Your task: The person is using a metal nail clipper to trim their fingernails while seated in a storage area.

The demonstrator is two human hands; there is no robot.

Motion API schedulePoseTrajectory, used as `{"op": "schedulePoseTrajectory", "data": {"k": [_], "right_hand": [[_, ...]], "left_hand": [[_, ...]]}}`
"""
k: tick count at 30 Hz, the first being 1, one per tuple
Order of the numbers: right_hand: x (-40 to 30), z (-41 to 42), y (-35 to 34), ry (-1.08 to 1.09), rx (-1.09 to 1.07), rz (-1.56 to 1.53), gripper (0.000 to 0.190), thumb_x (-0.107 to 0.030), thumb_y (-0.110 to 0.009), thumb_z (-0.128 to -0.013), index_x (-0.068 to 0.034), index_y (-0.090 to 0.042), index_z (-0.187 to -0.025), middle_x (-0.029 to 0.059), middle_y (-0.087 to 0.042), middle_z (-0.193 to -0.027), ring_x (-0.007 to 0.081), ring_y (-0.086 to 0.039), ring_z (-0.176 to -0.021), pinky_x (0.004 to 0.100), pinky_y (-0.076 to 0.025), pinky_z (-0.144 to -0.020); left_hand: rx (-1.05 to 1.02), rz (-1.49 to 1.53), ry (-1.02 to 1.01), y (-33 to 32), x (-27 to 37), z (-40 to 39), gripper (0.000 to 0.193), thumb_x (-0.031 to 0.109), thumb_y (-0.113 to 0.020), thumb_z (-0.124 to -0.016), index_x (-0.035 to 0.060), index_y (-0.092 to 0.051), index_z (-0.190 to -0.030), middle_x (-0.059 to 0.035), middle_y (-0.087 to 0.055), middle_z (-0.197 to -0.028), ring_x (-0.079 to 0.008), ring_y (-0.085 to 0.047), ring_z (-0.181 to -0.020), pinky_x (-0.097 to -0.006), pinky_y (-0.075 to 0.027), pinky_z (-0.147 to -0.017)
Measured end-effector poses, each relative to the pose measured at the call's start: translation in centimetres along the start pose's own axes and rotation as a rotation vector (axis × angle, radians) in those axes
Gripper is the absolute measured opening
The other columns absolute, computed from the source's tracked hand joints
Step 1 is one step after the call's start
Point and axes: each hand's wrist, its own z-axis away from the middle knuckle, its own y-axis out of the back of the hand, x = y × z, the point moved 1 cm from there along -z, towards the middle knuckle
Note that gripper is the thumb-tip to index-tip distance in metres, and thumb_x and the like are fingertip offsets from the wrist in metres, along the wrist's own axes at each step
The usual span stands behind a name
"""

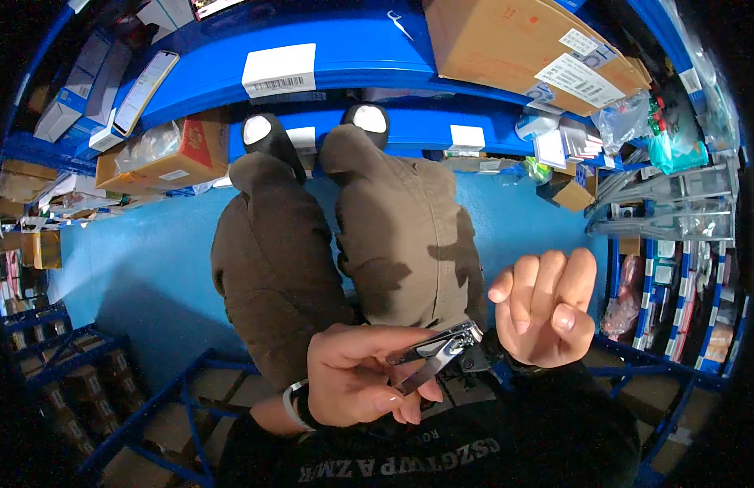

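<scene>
My left hand [340,381] holds a metal nail clipper [427,365] between thumb and fingers, in front of my torso. The clipper's lever stands away from its body, and its jaw end points up and to the right. My right hand [545,317] is just right of the clipper, apart from it. Its palm is turned up, with the fingers loosely curled and nothing held. Beneath both hands are my brown trousers [395,244]. A pale band [291,405] and a dark band circle my left wrist.
Ahead is a blue shelf [352,52] with a floss pick [400,24], a large cardboard box [523,49] and a smartphone [146,91]. An open carton [169,155] of plastic-wrapped goods stands lower left. Clear plastic pieces [670,226] jut in at right. Blue racks with boxes surround me.
</scene>
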Motion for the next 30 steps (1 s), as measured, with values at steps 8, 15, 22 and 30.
{"op": "schedulePoseTrajectory", "data": {"k": [8, 15, 22, 30], "right_hand": [[0.2, -0.2, 0.6, -0.138, -0.008, -0.191, 0.017, -0.005, -0.049, -0.077, -0.009, -0.036, -0.067, 0.0032, -0.039, -0.058, 0.0133, -0.041, -0.051, 0.0502, -0.044, -0.086], [0.3, -0.6, 0.6, -0.202, 0.009, -0.269, 0.016, -0.011, -0.047, -0.080, -0.009, -0.035, -0.069, 0.0033, -0.038, -0.060, 0.0150, -0.042, -0.055, 0.0496, -0.037, -0.094], [1.2, -0.7, 0.1, -0.123, 0.005, -0.315, 0.031, -0.024, -0.039, -0.085, 0.001, -0.044, -0.104, 0.0169, -0.050, -0.103, 0.0306, -0.045, -0.103, 0.0474, -0.020, -0.104], [1.6, -0.8, 0.7, -0.200, -0.164, -0.362, 0.052, -0.030, -0.033, -0.089, 0.002, -0.029, -0.130, 0.0215, -0.033, -0.133, 0.0332, -0.024, -0.128, 0.0433, -0.015, -0.107]], "left_hand": [[0.108, -0.109, 0.099, -0.1, 0.3, -0.1, 0.070, 0.034, -0.068, -0.074, -0.0174, -0.039, -0.112, -0.0298, -0.059, -0.074, -0.0244, -0.061, -0.049, -0.0293, -0.049, -0.040], [0.006, -0.047, -0.009, 0.4, 0.0, -0.2, 0.055, 0.023, -0.059, -0.083, -0.0144, -0.038, -0.118, -0.0233, -0.061, -0.081, -0.0165, -0.060, -0.056, -0.0232, -0.048, -0.046], [0.023, -0.079, -0.077, 0.5, 0.1, -0.5, 0.058, 0.029, -0.057, -0.084, -0.0151, -0.039, -0.116, -0.0217, -0.062, -0.079, -0.0148, -0.058, -0.052, -0.0217, -0.047, -0.044], [0.077, 0.002, -0.097, 0.8, 0.4, -0.6, 0.053, 0.024, -0.054, -0.084, -0.0151, -0.039, -0.116, -0.0250, -0.061, -0.078, -0.0173, -0.058, -0.048, -0.0217, -0.045, -0.040]]}}
